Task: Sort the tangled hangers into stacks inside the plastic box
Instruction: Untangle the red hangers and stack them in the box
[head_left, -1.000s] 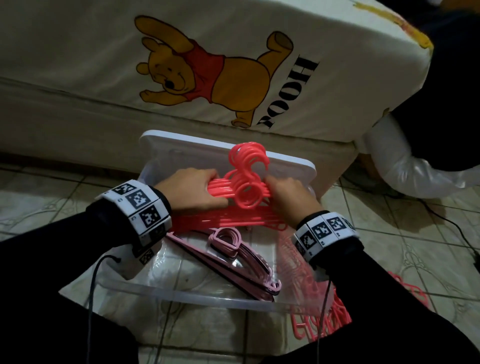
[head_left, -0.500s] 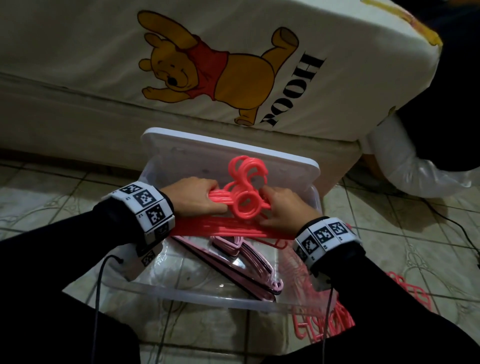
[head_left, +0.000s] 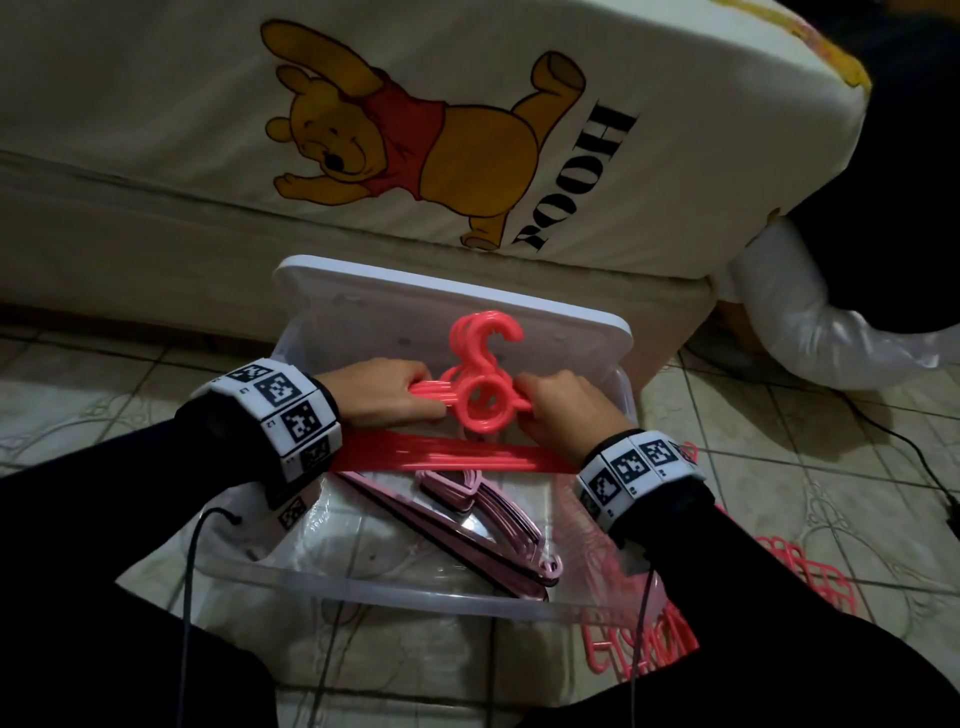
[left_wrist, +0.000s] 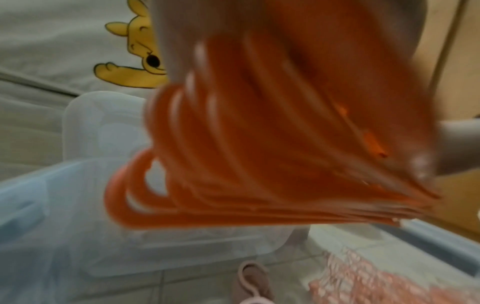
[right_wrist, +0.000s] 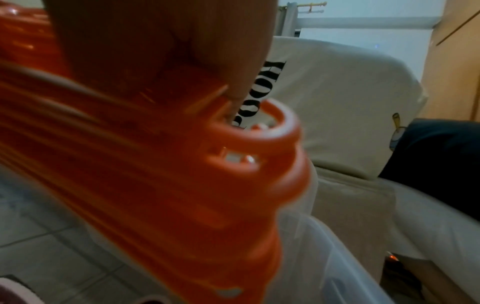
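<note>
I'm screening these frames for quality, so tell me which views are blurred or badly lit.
Head view: dim, uneven light, sharp enough; the bundle of coral-red plastic hangers and the clear plastic box read well. Left wrist view: the bundle is smeared and fills the frame. Right wrist view: the same, only the hooks half sharp.

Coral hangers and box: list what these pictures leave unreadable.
- Hanger count in the coral bundle: both wrist views blurred.
- Fingertips of left hand and right hand: head view, curled behind the bundle.
- Loose coral hangers outside the plastic box: head view, right sleeve covers them.
</note>
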